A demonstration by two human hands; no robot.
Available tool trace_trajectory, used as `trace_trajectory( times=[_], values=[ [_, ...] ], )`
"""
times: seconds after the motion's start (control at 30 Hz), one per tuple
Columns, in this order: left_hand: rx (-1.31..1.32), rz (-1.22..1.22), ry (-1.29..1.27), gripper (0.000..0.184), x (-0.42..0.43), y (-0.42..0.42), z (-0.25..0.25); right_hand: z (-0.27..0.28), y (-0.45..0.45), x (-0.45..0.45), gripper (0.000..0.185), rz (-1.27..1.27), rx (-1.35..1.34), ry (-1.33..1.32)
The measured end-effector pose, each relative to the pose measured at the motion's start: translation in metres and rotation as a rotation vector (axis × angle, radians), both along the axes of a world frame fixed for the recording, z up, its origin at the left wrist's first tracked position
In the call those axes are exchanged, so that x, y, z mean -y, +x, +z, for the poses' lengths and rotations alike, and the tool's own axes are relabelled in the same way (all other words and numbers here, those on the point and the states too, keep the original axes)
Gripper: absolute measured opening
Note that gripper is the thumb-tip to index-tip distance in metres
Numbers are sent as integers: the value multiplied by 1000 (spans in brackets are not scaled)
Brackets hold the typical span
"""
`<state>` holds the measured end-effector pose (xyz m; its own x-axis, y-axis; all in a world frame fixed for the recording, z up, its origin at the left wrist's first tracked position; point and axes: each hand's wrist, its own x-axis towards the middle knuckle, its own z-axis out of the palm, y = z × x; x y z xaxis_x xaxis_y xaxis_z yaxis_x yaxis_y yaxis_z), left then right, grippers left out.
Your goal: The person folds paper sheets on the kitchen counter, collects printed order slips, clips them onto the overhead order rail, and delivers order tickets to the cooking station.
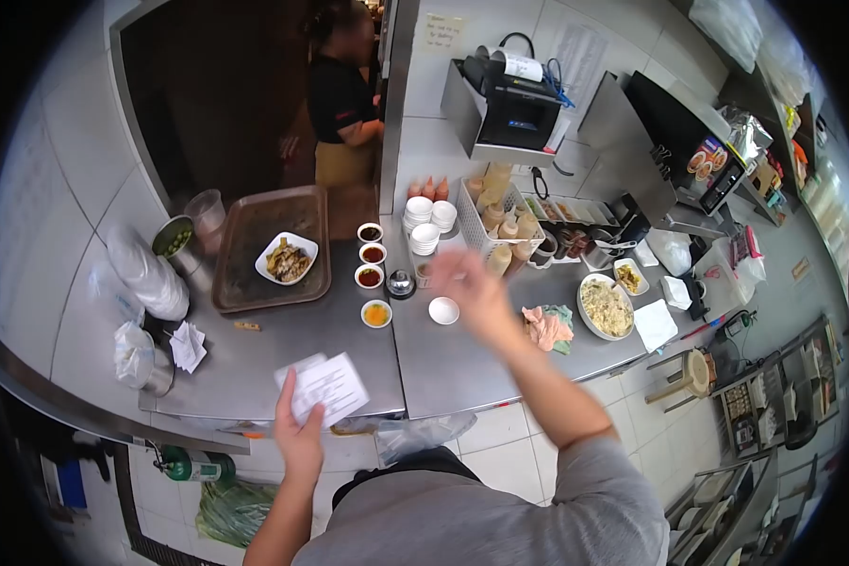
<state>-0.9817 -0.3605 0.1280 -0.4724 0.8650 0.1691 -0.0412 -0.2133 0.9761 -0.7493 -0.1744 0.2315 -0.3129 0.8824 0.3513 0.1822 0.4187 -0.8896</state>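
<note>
My left hand (300,429) holds white paper slips (332,389) with printed lines, thumb on top, over the counter's front edge. My right hand (467,288) is raised above the counter and smeared by motion; its fingers cannot be made out. Near it are a small empty white bowl (444,310), a silver call bell (401,284) and stacked white bowls (424,239). Small cups of dark, red and yellow sauce (376,313) stand in a column left of the bell. On the brown tray (236,293) sits a square white bowl of food (287,258).
A basket of sauce bottles (481,231) stands at the back, below a printer (514,108). To the right are a crumpled cloth (549,328) and a large bowl of pale food (606,307). A person (342,104) stands beyond the opening. Cups and slips (188,346) lie left.
</note>
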Motion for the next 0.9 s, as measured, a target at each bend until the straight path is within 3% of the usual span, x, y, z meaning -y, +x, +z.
trace_trajectory(
  times=[0.03, 0.1, 0.17, 0.27, 0.37, 0.53, 0.7, 0.73, 0.77, 0.8, 0.87, 0.9],
  values=[
    [-181, 65, -66, 47, 13, -10, -3, 26, 13, -31, 27, -156, 34, 129],
    [-314, 98, -148, 37, 39, -21, 0, 83, 37, -98, 32, -323, -157, 362],
    [-296, 160, -220, 35, 60, -25, -5, 119, 74, -190, 38, -441, -284, 472],
    [-75, 297, -211, 35, 76, -19, -29, 174, 102, -247, 49, -742, -143, 420],
    [62, 391, -152, 34, 66, 13, -26, 199, 119, -315, 55, -697, -223, 278],
    [213, 421, -172, 34, 22, 77, -33, 225, 114, -383, 47, -575, -9, 188],
    [133, 454, -198, 34, -16, 131, -51, 233, 91, -440, 42, -465, 293, 202],
    [107, 466, -196, 34, -22, 139, -53, 228, 87, -491, 46, -454, 505, 324],
    [81, 474, -195, 35, -32, 148, -38, 260, 78, -486, 48, -318, 897, 327],
    [-325, 288, -585, 45, -23, 151, -15, 271, 68, -477, 40, -335, 598, 454],
    [-364, 325, -524, 43, -28, 159, -31, 309, 46, -393, 31, -201, -31, 600],
    [-384, 345, -492, 42, -33, 161, -38, 323, 36, -368, 27, 12, -188, 934]
  ],
)
